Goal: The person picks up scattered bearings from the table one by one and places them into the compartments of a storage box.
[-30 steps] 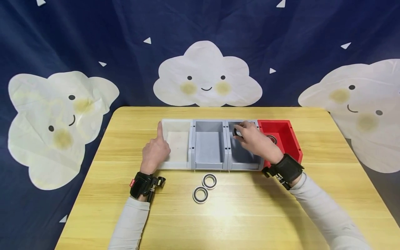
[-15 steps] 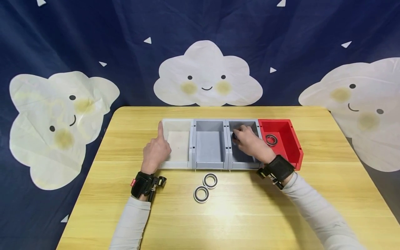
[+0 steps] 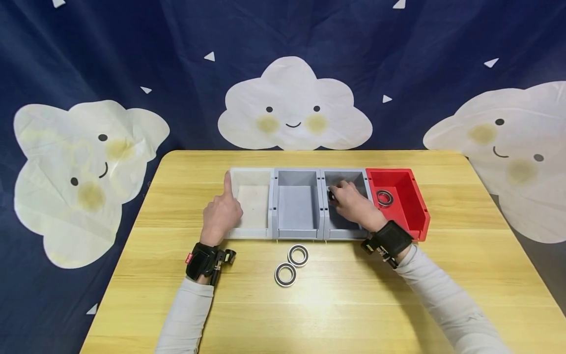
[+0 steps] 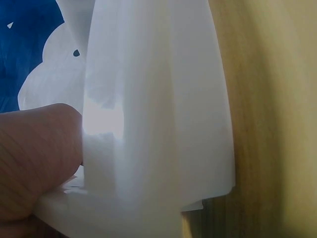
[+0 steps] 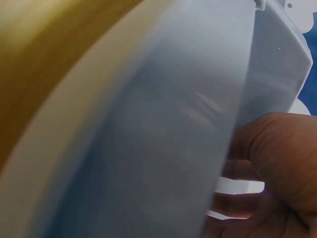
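Behind the work area hangs a dark blue backdrop (image 3: pixel 190 29), printed with smiling white clouds (image 3: pixel 294 93). A wood-grain table (image 3: pixel 221 309) extends forward from it. Four open bins stand side by side on the table; from left to right: white bin (image 3: pixel 253 199), left grey bin (image 3: pixel 297 199), right grey bin (image 3: pixel 347 234) and red bin (image 3: pixel 410 199).

Two arms in pale sleeves (image 3: pixel 446 300) reach over the table, each fitted with a black wrist unit (image 3: pixel 395 239). The left hand (image 3: pixel 221 214) rests at the left wall of the white bin, index finger straight along the rim; its other fingers are largely hidden, so whether they curl round the wall cannot be told. The right hand (image 3: pixel 354 202) is lowered into the right grey bin, fingers bent, pinching a dark ring (image 3: pixel 331 195) near that bin's left wall. Only an edge of this ring is visible.

Three further rings, black-faced with bright metal edges, are located as follows. One red-bin ring (image 3: pixel 385 205) lies near the left wall of its bin. An upper ring (image 3: pixel 290 256) and a lower ring (image 3: pixel 277 274) lie flat on the table, edges touching, before the two grey bins.
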A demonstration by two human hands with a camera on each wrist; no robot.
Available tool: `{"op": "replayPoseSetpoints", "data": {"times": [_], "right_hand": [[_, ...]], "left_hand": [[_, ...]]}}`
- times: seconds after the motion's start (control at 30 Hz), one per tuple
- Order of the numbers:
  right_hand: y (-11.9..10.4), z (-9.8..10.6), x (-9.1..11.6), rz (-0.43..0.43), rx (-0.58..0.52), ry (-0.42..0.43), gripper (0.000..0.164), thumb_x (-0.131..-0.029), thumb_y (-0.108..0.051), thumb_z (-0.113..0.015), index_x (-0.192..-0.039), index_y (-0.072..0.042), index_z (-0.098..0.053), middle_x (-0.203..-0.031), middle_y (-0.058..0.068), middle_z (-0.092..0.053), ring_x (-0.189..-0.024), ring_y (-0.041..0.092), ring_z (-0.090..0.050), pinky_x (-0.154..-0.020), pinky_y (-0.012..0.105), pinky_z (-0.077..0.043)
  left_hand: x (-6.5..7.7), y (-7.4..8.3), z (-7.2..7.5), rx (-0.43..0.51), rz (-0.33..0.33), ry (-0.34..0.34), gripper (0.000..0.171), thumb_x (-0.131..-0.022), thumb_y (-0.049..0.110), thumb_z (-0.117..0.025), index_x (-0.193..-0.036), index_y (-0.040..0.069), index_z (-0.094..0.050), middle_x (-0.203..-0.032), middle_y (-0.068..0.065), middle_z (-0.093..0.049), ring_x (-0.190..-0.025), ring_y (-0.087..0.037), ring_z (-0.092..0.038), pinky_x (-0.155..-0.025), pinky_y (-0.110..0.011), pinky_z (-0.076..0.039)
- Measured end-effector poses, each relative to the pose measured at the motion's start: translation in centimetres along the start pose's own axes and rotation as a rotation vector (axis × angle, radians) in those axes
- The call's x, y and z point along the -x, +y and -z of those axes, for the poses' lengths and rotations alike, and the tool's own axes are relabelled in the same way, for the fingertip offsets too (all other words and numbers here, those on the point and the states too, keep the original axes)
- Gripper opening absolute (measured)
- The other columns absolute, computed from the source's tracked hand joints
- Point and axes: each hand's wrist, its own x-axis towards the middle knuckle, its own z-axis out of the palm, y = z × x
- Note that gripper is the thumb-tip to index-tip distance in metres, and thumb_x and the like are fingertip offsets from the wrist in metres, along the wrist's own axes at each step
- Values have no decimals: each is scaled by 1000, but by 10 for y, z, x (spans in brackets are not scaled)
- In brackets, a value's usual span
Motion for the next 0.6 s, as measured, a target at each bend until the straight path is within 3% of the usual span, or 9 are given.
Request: {"op": "replayPoseSetpoints", "data": {"times": [0.6], "right_hand": [[0, -8, 0, -22, 6, -35, 16, -87, -2, -74, -98, 4, -64, -89, 21, -62, -93, 39, -56, -91, 53, -45]], "left_hand": [[0, 1, -1, -1, 2, 8, 79, -98, 13, -43, -164, 11, 1, -53, -3, -43, -41, -19, -41, -37, -29, -28]]}}
